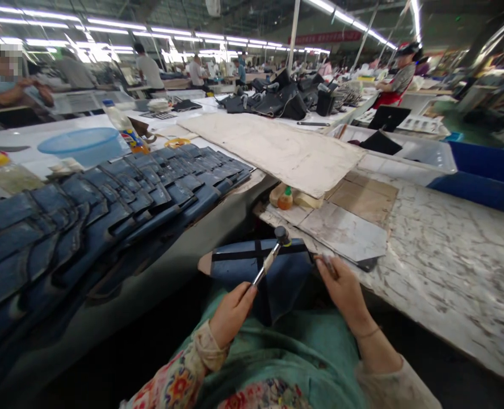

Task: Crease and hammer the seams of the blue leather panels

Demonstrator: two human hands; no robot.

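My left hand (234, 311) is closed around the metal handle of a hammer (269, 262) with a dark round head. The hammer head is over the upper edge of a blue leather piece (235, 272) resting on my lap. Black strips cross this piece, and a pale tip shows at its left end. At the piece's right corner, my right hand (341, 284) is closed, thumb and fingers pinching its edge; the fingertips are partly hidden. A green apron lies under the piece.
Overlapping blue leather pieces (120, 193) cover the left table. A pale board (277, 145) bridges to the marbled table (456, 255) at right. Near its corner stands a small orange bottle (285, 199). A blue basin (82, 145) and bottle (124, 126) stand far left; several people work behind.
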